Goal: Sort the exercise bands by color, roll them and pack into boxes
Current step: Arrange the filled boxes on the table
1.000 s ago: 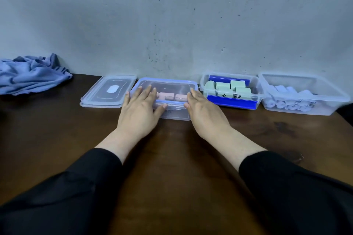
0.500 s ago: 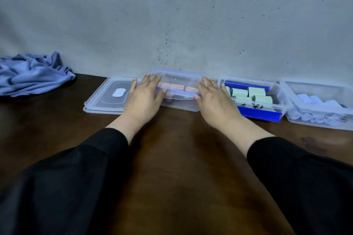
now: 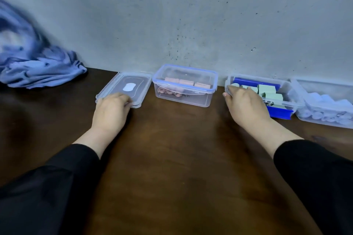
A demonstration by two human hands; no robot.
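Plain indoor workspace: dark wooden table [image 3: 172, 158] against a bare, speckled grey wall [image 3: 191, 15]; blue cloth [image 3: 38, 70] heaped at left.

- Dark brown wooden table [image 3: 172, 158] against a grey wall.
- Lidded box of pink bands [image 3: 185, 86] at the back.
- Left of it: loose clear lid [image 3: 133, 84], then crumpled blue cloth [image 3: 42, 70].
- Right of it: box of green bands [image 3: 271, 99], then box of white bands [image 3: 328, 107].

A lid [image 3: 126, 87] is touched by the left hand [image 3: 110, 109]. A lidded box [image 3: 185, 86] sits between the hands. Two boxes [image 3: 282, 99] [image 3: 324, 105] are ranged beyond and right of the right hand [image 3: 246, 105].
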